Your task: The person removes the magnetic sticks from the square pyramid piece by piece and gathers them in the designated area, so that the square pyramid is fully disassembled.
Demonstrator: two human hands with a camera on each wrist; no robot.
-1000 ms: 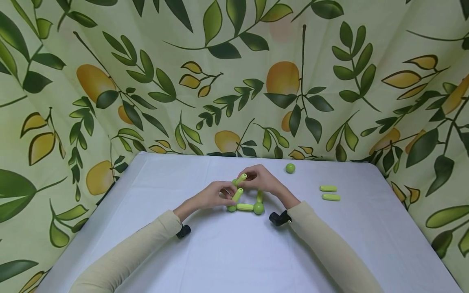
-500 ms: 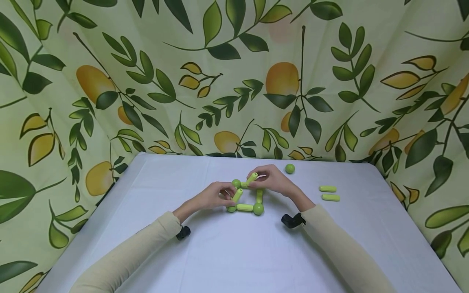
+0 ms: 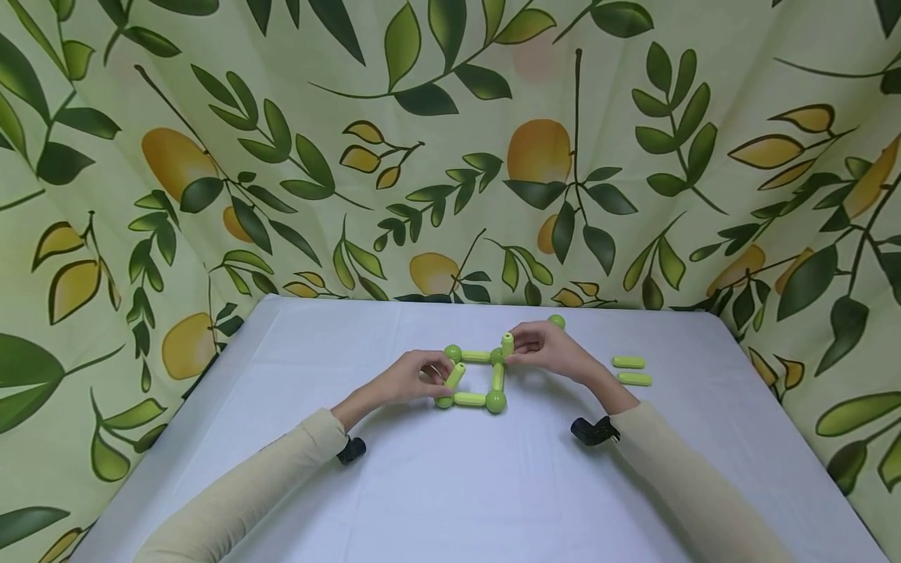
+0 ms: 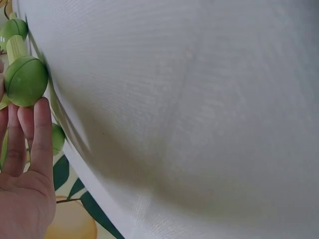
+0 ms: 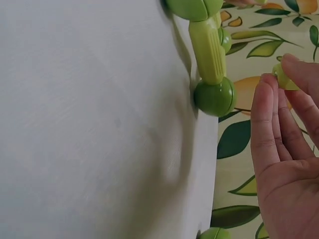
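Green balls and light-green sticks form a square frame on the table, its near-right ball (image 3: 496, 402) and far-left ball (image 3: 453, 354) in plain sight. My left hand (image 3: 408, 375) pinches a stick (image 3: 457, 374) that stands up, tilted, from the near-left ball (image 3: 444, 402). In the left wrist view, its fingers touch a green ball (image 4: 26, 82). My right hand (image 3: 547, 349) pinches an upright loose-looking stick (image 3: 507, 344) just beside the far-right ball (image 3: 497, 356); whether they touch is unclear. The right wrist view shows this stick (image 5: 284, 79) between thumb and fingertips. My left hand hides the frame's left side.
A single green ball (image 3: 557, 321) lies near the far edge, partly behind my right hand. Two more sticks, a back one (image 3: 629, 362) and a front one (image 3: 635, 379), lie on the right of the white table (image 3: 464, 485). A patterned curtain (image 3: 450, 156) hangs behind.
My right hand has moved rightward with its stick, from the far-left ball to the far-right ball. The stick now stands more upright. My left hand has stayed in place.
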